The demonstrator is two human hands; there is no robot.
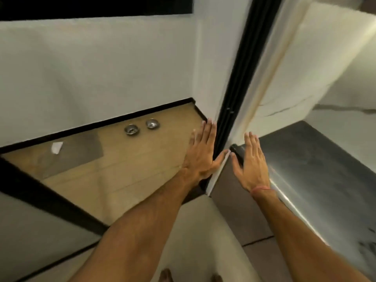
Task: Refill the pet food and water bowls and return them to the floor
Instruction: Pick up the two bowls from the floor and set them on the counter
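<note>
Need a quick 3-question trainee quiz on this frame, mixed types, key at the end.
1. True or false: the left hand holds a bowl.
2. How many metal bowls sit on the wooden floor by the wall? A) one B) two C) three
3. Fill in: the white scrap lies to the ___ of the bowls in the picture.

Key: 1 false, both it and the right hand are open and empty. 2 B: left bowl, right bowl. 3 left.

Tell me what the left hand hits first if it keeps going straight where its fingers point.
Likely the black baseboard at the wall corner. The left hand points past the bowls, which sit off to its left. Depth is unclear.
</note>
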